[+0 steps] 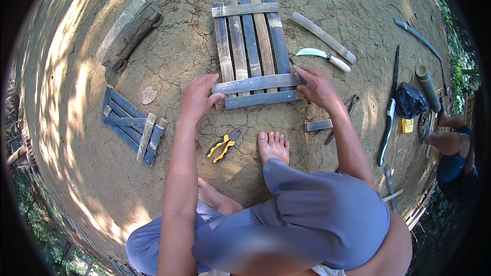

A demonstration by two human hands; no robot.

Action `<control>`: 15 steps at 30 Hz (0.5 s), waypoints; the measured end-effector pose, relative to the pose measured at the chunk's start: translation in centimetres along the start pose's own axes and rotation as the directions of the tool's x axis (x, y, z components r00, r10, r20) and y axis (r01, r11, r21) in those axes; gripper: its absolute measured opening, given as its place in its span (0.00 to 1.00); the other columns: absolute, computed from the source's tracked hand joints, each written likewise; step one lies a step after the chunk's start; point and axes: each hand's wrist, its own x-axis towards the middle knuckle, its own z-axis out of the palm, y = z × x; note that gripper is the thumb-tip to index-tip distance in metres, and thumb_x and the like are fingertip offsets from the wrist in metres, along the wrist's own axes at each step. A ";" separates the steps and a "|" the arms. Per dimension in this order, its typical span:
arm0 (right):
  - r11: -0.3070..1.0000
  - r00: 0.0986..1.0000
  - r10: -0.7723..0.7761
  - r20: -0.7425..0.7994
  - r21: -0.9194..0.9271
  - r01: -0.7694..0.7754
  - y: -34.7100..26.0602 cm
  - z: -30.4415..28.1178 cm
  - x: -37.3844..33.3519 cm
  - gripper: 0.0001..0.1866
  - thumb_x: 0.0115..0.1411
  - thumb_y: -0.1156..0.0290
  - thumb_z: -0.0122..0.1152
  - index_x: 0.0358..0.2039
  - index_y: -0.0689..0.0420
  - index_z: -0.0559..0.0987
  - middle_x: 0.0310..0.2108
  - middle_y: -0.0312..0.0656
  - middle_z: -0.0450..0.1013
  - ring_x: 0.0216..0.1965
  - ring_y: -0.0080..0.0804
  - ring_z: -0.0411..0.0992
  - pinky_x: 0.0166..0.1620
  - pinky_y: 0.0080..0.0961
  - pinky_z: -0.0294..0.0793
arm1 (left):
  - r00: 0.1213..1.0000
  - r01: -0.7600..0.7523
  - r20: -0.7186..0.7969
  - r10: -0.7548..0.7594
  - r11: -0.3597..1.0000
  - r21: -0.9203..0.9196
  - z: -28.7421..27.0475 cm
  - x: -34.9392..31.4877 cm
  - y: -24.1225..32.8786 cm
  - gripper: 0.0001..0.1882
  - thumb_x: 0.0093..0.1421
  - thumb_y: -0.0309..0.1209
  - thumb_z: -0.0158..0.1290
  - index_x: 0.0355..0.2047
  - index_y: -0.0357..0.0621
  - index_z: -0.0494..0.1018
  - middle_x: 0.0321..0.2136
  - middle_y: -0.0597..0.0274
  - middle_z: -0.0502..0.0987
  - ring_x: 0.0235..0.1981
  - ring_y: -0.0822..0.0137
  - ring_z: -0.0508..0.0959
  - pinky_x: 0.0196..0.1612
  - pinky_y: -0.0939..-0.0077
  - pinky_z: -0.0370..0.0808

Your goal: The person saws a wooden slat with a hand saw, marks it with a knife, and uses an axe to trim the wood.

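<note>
Pinching a slat [258, 83] by its ends, left hand [197, 94] and right hand [322, 87] likely needed even pressure against the rack [245, 9].

Gap between log [128, 30] and slatted panel [251, 46] passable; pliers [225, 143] obstruct near side, curved knife [323, 54] right side.

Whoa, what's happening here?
A person on the bare ground has a flat strip between their hands: the left hand grips one end and the right hand the other. The strip lies across a slatted panel, just above another crosspiece at its near end. Yellow-handled pliers lie close to the person's foot, and a curved knife rests right of the panel.
</note>
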 end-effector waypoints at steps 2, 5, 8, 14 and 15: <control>1.000 0.993 -0.005 -0.117 -0.006 0.005 1.1 -0.8 -0.2 0.27 0.55 0.69 0.72 0.57 0.51 0.80 0.55 0.43 0.77 0.53 0.45 0.75 0.56 0.43 0.72 | 0.993 0.044 -0.114 -0.037 0.997 0.060 -1.1 -0.5 -1.1 0.27 0.56 0.38 0.67 0.54 0.42 0.79 0.52 0.51 0.80 0.54 0.51 0.78 0.59 0.58 0.73; 0.974 0.963 0.110 -0.245 -0.166 -0.154 4.7 -2.3 -0.4 0.24 0.57 0.69 0.70 0.56 0.51 0.80 0.53 0.44 0.77 0.53 0.47 0.75 0.54 0.44 0.74 | 0.922 0.320 -0.259 -0.287 0.943 0.095 -2.6 -0.5 -1.6 0.24 0.60 0.42 0.64 0.54 0.42 0.79 0.52 0.47 0.80 0.54 0.47 0.78 0.59 0.58 0.73; 0.927 0.941 0.208 -0.267 -0.252 -0.276 8.5 -3.0 -0.8 0.22 0.59 0.68 0.68 0.54 0.52 0.81 0.52 0.44 0.78 0.52 0.48 0.75 0.52 0.44 0.75 | 0.895 0.279 -0.381 -0.232 0.958 0.071 -2.0 1.1 1.1 0.19 0.63 0.37 0.60 0.52 0.40 0.80 0.50 0.47 0.81 0.53 0.49 0.78 0.59 0.58 0.73; 0.908 0.946 0.202 -0.254 -0.313 -0.278 8.0 -2.1 -0.1 0.21 0.60 0.67 0.68 0.54 0.50 0.81 0.51 0.44 0.77 0.53 0.47 0.73 0.54 0.42 0.73 | 0.960 0.102 -0.251 -0.122 0.991 -0.090 3.0 1.4 8.5 0.13 0.62 0.33 0.60 0.45 0.41 0.82 0.44 0.53 0.82 0.46 0.54 0.80 0.52 0.59 0.75; 0.910 0.944 0.201 -0.262 -0.306 -0.279 7.1 -2.4 -0.4 0.21 0.60 0.67 0.67 0.55 0.50 0.81 0.52 0.43 0.76 0.54 0.46 0.73 0.55 0.42 0.73 | 0.977 0.030 -0.204 -0.054 0.992 -0.122 4.4 0.7 9.9 0.13 0.61 0.33 0.61 0.44 0.41 0.82 0.42 0.54 0.82 0.45 0.55 0.79 0.51 0.60 0.75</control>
